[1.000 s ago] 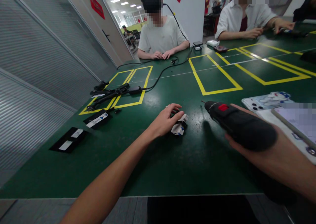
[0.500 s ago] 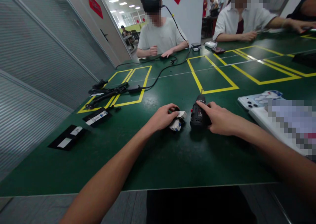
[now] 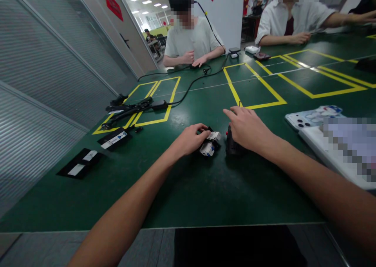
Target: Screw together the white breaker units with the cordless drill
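Low over the green table (image 3: 188, 196), my left hand (image 3: 192, 138) grips a small white-and-black mechanical part (image 3: 210, 144) with blue spots, its thumb and fingers closed on the left side. To the right lies a black power drill (image 3: 234, 143) with a red button on its left side and a thin bit (image 3: 240, 103) pointing away from me. My right hand (image 3: 248, 126) is over the front of the drill, fingers stretched forward and apart, hiding much of the drill's body. Whether the palm touches the drill I cannot tell.
At the right lie a phone (image 3: 311, 118) and a white device (image 3: 317, 145). Black flat pieces (image 3: 79, 164), a black stand-like object (image 3: 129, 109) and a cable (image 3: 190, 88) are at left. Yellow tape (image 3: 266, 105) marks the table. Two people (image 3: 194, 39) sit opposite.
My right hand has come off its grip around the drill and moved forward and left over its front, fingers straightening. The left hand keeps the white-and-black part, almost unmoved.
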Demonstrator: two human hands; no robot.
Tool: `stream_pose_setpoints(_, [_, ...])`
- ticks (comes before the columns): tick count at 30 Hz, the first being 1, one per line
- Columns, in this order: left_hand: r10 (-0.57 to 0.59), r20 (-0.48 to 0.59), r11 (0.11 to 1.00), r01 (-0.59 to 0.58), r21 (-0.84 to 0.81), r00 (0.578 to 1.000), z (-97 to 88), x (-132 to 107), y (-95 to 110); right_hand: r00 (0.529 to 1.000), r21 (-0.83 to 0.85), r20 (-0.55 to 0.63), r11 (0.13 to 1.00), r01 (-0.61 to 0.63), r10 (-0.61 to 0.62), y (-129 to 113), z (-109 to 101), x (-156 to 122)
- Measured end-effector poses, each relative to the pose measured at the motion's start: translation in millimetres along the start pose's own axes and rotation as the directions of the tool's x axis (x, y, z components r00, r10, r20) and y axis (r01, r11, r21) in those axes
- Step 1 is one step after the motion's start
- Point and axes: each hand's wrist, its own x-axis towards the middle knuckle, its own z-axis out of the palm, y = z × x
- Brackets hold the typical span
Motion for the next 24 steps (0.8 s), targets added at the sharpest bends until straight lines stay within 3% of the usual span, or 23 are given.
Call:
stream_pose_setpoints(3, [-0.025,0.000,0.998,0.025,0.054,1.000,0.3,-0.4,-0.4,1.000,0.034,-0.020,0.999,-0.018,0.018,0.7,15.9,-2.4])
stream_pose_setpoints(7, [-0.047,-0.014,0.991,0.048,0.125,0.999,1.5,-0.2,-1.6,0.997,0.086,-0.070,0.996,-0.015,0.022,1.0,16.4,-4.7])
stream_pose_setpoints(13, [-0.002,-0.011,0.987,0.003,0.160,1.000,0.9,-0.9,0.0,0.984,0.355,-0.143,0.923,0.151,-0.107,-10.9,10.7,-8.0])
stream_pose_setpoints(19, [-0.017,0.009,0.979,0.015,0.202,1.000,1.2,-1.9,4.1,0.969,0.455,-0.114,0.856,0.246,-0.218,-11.7,14.4,-9.8])
stream_pose_setpoints(22, [0.009,-0.160,0.922,0.054,0.384,0.987,-2.2,-12.4,17.5,0.974,0.462,-0.100,0.858,0.225,-0.201,-11.4,16.2,-9.3])
stream_pose_setpoints(24, [0.117,-0.280,0.836,0.058,0.546,0.953,-4.1,-23.8,31.0,0.980,0.462,-0.095,0.864,0.200,-0.176,-12.2,17.8,-8.8])
